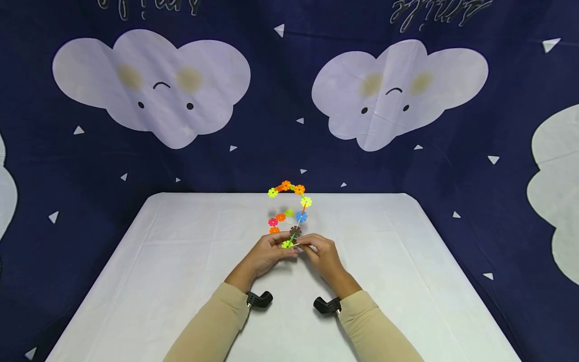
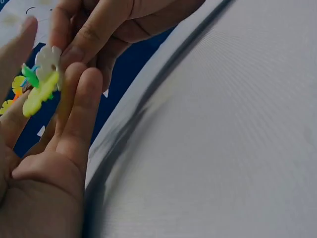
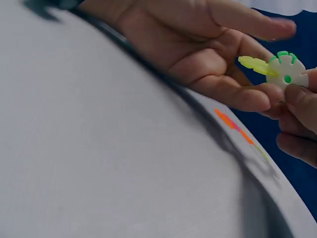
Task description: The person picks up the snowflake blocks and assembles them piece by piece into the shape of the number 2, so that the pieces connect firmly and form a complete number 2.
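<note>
My left hand point(image 1: 267, 255) holds the near end of a curved chain of slotted, flower-shaped plastic discs. At that end sit a yellow disc point(image 1: 287, 245) and a green disc point(image 2: 30, 75), close to the left fingers. Beyond them the chain runs through a dark disc point(image 1: 295, 231) and a blue disc point(image 1: 301, 216), then bends over through yellow and orange ones. Between thumb and fingertips my right hand point(image 1: 322, 254) pinches a white disc point(image 3: 286, 74). It overlaps the green disc and meets the yellow disc's edge in the right wrist view.
Behind the left hand is a short row of discs, with an orange disc point(image 1: 274, 230), a pink disc point(image 1: 273, 221) and a light green disc point(image 1: 289, 213). The white-covered table point(image 1: 181, 281) ends at a dark blue cloth point(image 1: 280, 166) printed with clouds.
</note>
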### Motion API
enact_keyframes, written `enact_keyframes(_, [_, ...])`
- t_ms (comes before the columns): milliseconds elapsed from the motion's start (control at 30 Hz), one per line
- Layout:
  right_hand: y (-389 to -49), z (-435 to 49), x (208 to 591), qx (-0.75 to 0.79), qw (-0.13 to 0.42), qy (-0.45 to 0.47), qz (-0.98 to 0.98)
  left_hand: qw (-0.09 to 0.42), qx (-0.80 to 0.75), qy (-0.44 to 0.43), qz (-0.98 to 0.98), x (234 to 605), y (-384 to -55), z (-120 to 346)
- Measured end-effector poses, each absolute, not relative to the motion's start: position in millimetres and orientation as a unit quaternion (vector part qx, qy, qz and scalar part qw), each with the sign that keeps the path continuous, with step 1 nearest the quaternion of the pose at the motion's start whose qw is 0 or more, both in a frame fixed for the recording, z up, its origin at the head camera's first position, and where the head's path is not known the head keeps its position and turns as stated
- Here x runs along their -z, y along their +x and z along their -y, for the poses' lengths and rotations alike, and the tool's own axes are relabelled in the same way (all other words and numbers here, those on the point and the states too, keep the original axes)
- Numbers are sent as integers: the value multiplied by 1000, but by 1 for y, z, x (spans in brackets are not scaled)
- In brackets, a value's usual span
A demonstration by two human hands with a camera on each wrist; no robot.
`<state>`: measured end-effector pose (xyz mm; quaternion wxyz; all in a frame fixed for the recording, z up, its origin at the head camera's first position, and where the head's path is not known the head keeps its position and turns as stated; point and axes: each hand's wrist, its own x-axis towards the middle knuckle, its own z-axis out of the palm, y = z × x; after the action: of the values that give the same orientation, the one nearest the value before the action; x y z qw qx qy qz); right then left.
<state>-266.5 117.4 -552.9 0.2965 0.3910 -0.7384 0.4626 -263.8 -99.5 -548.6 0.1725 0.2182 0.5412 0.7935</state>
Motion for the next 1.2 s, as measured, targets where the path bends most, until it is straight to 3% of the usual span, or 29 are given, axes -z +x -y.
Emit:
enact_keyframes(400, [-263, -112, 549, -361, 347, 426, 753, 117, -791, 160, -579, 548, -265, 98])
enact_keyframes(700, [-261, -109, 549, -331, 334, 394, 790, 50, -768, 125, -626, 547, -265, 100])
enact_keyframes(967, [-278, -109, 553, -313, 249, 255, 880, 7, -780, 93, -619, 546, -267, 103])
enact_keyframes(1200, [-310, -106, 554, -243, 149, 239, 928, -10, -779, 80, -621, 548, -269, 102])
